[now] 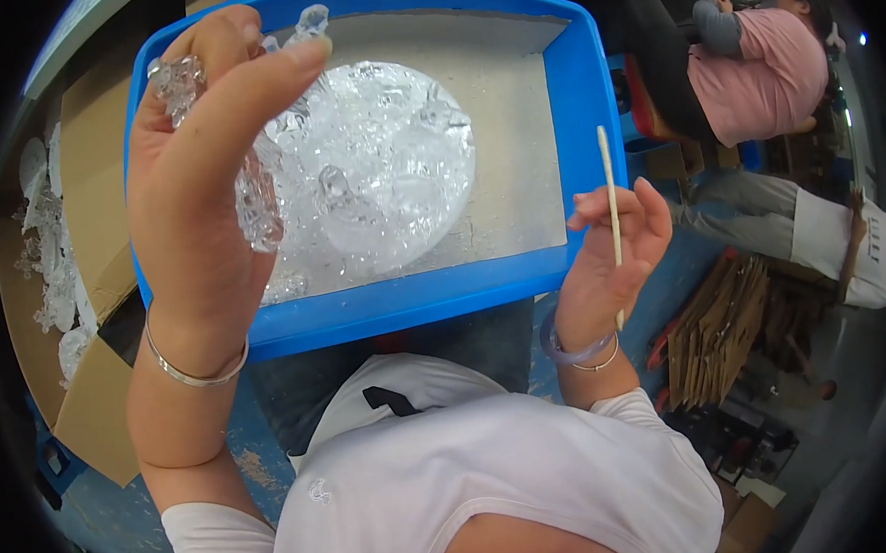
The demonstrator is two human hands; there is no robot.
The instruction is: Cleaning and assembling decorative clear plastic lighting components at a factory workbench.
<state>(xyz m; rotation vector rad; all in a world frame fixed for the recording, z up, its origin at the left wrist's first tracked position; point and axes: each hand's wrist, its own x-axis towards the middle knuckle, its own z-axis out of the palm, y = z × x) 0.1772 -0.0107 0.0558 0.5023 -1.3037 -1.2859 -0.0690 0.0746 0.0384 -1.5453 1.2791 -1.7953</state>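
My left hand (190, 140) is raised over the left side of a blue tray (405, 309), its fingers curled around several small clear plastic figures (181, 88). One clear piece sticks out past the thumb tip, and another hangs below the palm. By the tray's right wall, my right hand (617, 252) holds a thin pale wooden stick (607, 183) nearly upright, its fingers loosely bent. On the tray's grey bottom lies a round white, see-through heap (408, 178) of glittering clear pieces. A larger clear figure (344, 197) stands out on it. My left fingers partly hide the heap's left side.
An open cardboard box (92, 175) at the left holds more clear plastic pieces (56, 247). Flattened cardboard (716, 332) is stacked on the floor at the right. A person in pink (758, 70) sits at the far right, and another in white (842, 246) is nearby.
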